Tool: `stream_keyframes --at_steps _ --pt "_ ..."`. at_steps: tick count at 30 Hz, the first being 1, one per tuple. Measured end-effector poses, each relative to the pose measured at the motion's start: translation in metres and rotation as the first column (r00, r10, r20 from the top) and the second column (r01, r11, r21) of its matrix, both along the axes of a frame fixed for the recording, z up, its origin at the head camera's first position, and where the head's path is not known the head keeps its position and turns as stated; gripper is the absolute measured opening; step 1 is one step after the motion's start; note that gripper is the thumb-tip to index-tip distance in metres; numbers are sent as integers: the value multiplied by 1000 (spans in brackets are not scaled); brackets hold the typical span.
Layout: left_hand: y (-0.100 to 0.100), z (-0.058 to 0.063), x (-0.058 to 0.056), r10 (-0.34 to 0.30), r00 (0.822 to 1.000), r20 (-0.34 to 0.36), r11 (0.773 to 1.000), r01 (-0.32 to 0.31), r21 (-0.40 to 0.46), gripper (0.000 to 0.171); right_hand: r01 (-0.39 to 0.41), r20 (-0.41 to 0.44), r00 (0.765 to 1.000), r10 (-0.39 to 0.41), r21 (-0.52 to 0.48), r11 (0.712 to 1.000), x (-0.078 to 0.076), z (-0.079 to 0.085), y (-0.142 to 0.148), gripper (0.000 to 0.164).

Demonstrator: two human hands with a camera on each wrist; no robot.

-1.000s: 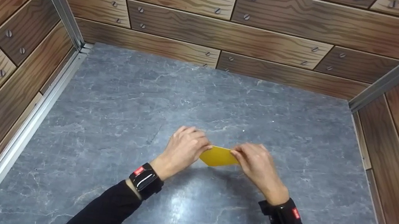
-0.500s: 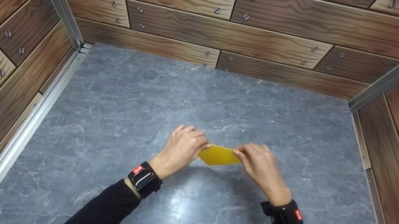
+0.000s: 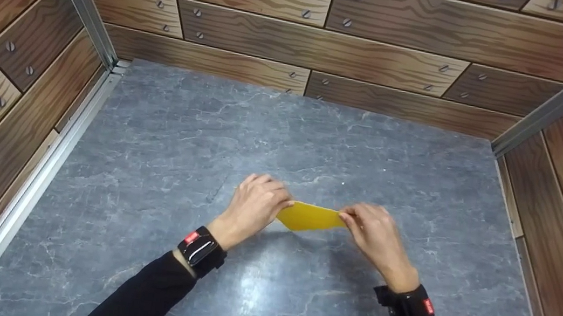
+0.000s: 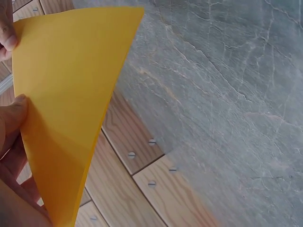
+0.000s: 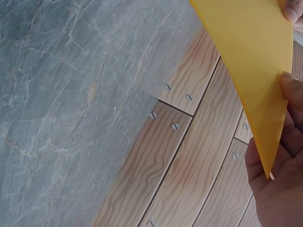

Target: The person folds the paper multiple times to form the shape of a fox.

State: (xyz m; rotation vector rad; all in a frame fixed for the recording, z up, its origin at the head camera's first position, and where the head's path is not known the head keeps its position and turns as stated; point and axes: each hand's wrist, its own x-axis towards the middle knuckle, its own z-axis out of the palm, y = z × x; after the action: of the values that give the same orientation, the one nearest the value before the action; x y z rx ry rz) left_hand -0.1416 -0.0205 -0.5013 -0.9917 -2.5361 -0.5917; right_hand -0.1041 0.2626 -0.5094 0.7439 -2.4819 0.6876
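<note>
A yellow folded sheet of paper [image 3: 311,218] is held above the grey surface, its lower part coming to a point in the head view. My left hand [image 3: 256,203] pinches its upper edge at the left. At the right end of that edge, my right hand [image 3: 375,237] pinches it between thumb and fingers. In the left wrist view the paper [image 4: 71,80] looks doubled along its long edge. The right wrist view has the paper [image 5: 253,61] narrowing to a corner beside the right fingers. The hands cover parts of its ends.
Grey marble-patterned tabletop [image 3: 242,125] lies beneath the hands. Wood-plank-patterned panels [image 3: 255,29] enclose it at the back and both sides, with metal posts [image 3: 87,2] at the corners. A metal rail [image 3: 33,185] runs along the left edge.
The hands have drawn slightly apart, the right one shifting right along the paper's upper edge and the left one a little left. More of the yellow paper shows between them.
</note>
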Motion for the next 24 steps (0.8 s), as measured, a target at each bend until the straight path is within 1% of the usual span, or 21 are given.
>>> stream_keyframes --at_steps 4,11,15,24 --pt "0 0 -1 -13 1000 6 1000 13 0 17 6 30 1000 -6 0 1000 1 0 3 11" --pt "-6 -2 -5 21 1000 5 1000 -21 16 16 53 37 998 -52 -18 998 2 -1 12 11" --pt "-6 -2 -6 12 1000 13 1000 -12 17 17 64 41 997 -64 -11 998 3 -1 15 10" --pt "-5 -3 -6 4 1000 26 1000 -4 14 16 102 83 991 -101 -7 995 8 0 16 8"
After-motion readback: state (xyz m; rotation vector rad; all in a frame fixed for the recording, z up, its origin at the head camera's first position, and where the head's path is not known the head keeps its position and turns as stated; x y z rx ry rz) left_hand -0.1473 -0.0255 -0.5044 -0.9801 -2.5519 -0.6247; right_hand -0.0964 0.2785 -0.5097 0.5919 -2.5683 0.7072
